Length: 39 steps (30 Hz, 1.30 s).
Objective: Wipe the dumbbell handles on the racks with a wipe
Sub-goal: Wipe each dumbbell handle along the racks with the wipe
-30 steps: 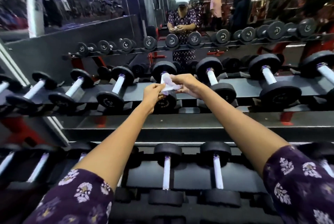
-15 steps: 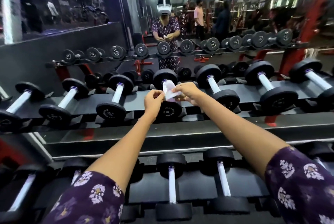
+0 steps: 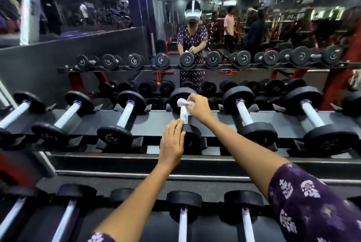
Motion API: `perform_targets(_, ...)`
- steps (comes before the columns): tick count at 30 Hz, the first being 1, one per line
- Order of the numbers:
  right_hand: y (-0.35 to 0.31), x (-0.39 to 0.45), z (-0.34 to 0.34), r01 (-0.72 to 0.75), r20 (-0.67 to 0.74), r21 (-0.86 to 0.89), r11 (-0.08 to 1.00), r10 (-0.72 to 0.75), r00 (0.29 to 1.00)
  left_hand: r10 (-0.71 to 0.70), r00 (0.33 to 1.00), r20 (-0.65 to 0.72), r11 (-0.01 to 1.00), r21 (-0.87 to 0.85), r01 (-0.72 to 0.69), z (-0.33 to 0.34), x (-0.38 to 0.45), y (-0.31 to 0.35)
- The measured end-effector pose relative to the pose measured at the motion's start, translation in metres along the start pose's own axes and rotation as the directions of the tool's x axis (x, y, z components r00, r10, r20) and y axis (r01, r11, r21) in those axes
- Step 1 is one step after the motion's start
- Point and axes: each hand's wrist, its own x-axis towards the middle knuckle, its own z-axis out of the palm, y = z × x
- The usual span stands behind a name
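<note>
Dumbbell (image 3: 184, 120) in the middle of the upper rack (image 3: 283, 122) is the one being cleaned: it lies front to back in its cradle like its neighbours, so the pale handle faces up and is easy to reach. The right hand (image 3: 198, 107) pinches a white wipe (image 3: 183, 108) with curled fingers and drapes it over the far end of that handle, where a stroke toward the body could start. The left hand (image 3: 172, 144) rests with relaxed, nearly straight fingers on the near black head, probably to stop the weight rolling while the cloth rubs. A second row of dumbbells (image 3: 183, 216) sits on the lower shelf. Behind the rack a wall mirror (image 3: 254, 26) reflects the racks and people in a dim gym.
</note>
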Motion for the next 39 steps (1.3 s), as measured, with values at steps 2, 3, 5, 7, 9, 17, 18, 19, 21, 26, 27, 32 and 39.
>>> perform_targets(2, 0.002, 0.005, 0.012, 0.125, 0.203, -0.189, 0.974, -0.086, 0.975, 0.068, 0.997, -0.036, 0.997, 0.034, -0.066, 0.006, -0.005, -0.005)
perform_targets(3, 0.003, 0.006, 0.017, 0.17, 0.265, -0.216, 0.961, -0.11, 0.958, 0.083, 0.995, -0.049, 0.996, 0.037, -0.081, 0.008, -0.006, -0.006)
perform_targets(5, 0.004, 0.005, 0.018, 0.196, 0.269, -0.165, 0.966, -0.147, 0.952, 0.078, 0.994, -0.073, 0.997, 0.006, -0.078, 0.008, -0.005, -0.006)
perform_targets(7, 0.007, 0.005, 0.017, 0.215, 0.241, -0.145, 0.966, -0.176, 0.954, 0.098, 0.991, -0.092, 0.995, -0.015, -0.1, 0.009, -0.002, -0.005)
perform_targets(9, 0.009, 0.01, 0.016, 0.227, 0.224, -0.151, 0.962, -0.19, 0.956, 0.185, 0.978, -0.099, 0.982, 0.054, -0.181, 0.013, 0.0, -0.005)
perform_targets(17, 0.015, 0.006, 0.02, 0.175, 0.274, -0.083, 0.981, -0.147, 0.951, 0.288, 0.933, -0.216, 0.942, 0.239, -0.235, 0.03, 0.004, -0.013)
perform_targets(18, 0.013, 0.006, 0.018, 0.17, 0.289, -0.096, 0.981, -0.136, 0.948, 0.281, 0.929, -0.241, 0.945, 0.236, -0.224, 0.03, 0.005, -0.012)
perform_targets(19, 0.013, 0.01, 0.017, 0.157, 0.278, -0.114, 0.981, -0.121, 0.953, 0.271, 0.926, -0.261, 0.949, 0.232, -0.212, 0.03, 0.006, -0.01)
perform_targets(21, 0.012, 0.025, 0.016, 0.088, 0.209, -0.097, 0.991, -0.066, 0.976, 0.267, 0.921, -0.283, 0.952, 0.224, -0.207, 0.03, 0.007, -0.008)
perform_targets(26, 0.013, 0.016, 0.024, 0.123, 0.204, -0.094, 0.988, -0.102, 0.974, 0.26, 0.913, -0.315, 0.957, 0.212, -0.199, 0.031, 0.011, -0.006)
perform_targets(27, 0.015, 0.008, 0.024, 0.136, 0.225, -0.083, 0.987, -0.114, 0.968, 0.26, 0.91, -0.324, 0.958, 0.207, -0.2, 0.032, 0.01, -0.006)
perform_targets(32, 0.014, 0.029, 0.018, 0.047, 0.189, -0.071, 0.996, -0.033, 0.981, 0.279, 0.903, -0.327, 0.949, 0.24, -0.206, 0.034, 0.01, -0.009)
perform_targets(39, 0.018, 0.003, 0.02, 0.21, 0.167, -0.085, 0.974, -0.194, 0.967, 0.293, 0.887, -0.357, 0.943, 0.259, -0.207, 0.035, 0.011, -0.007)
